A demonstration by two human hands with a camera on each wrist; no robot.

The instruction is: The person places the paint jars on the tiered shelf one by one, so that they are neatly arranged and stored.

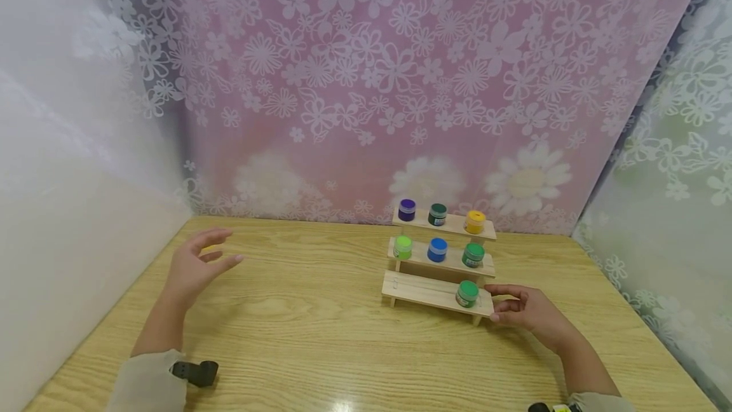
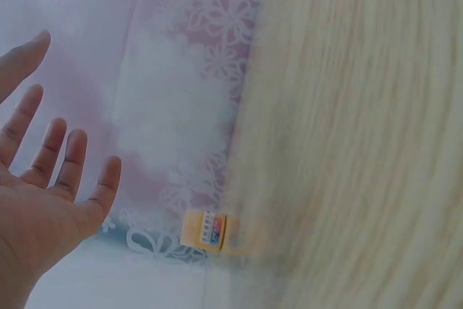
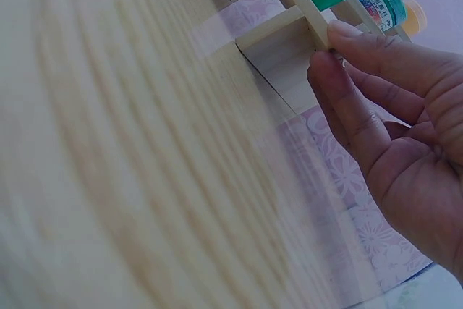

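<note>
A three-step wooden display rack (image 1: 420, 288) stands on the table right of centre, holding several small paint jars. My right hand (image 1: 534, 316) grips the right end of its lowest step; in the right wrist view the thumb (image 3: 383, 52) and fingers meet the step's end. Nearest to it on that step is a green paint jar (image 1: 467, 294). My left hand (image 1: 197, 266) hovers over the table's left side, fingers spread and holding nothing. Beyond it, the left wrist view shows an orange paint jar (image 2: 205, 230) on the table, hidden in the head view.
On the middle step sit light green (image 1: 403, 248), blue (image 1: 437, 250) and green (image 1: 473, 255) jars. Purple (image 1: 406, 210), dark green (image 1: 437, 215) and yellow (image 1: 474, 222) ones line the top step. A flowered curtain (image 1: 343, 81) hangs behind the wooden table (image 1: 297, 336), with pale sheets at both sides.
</note>
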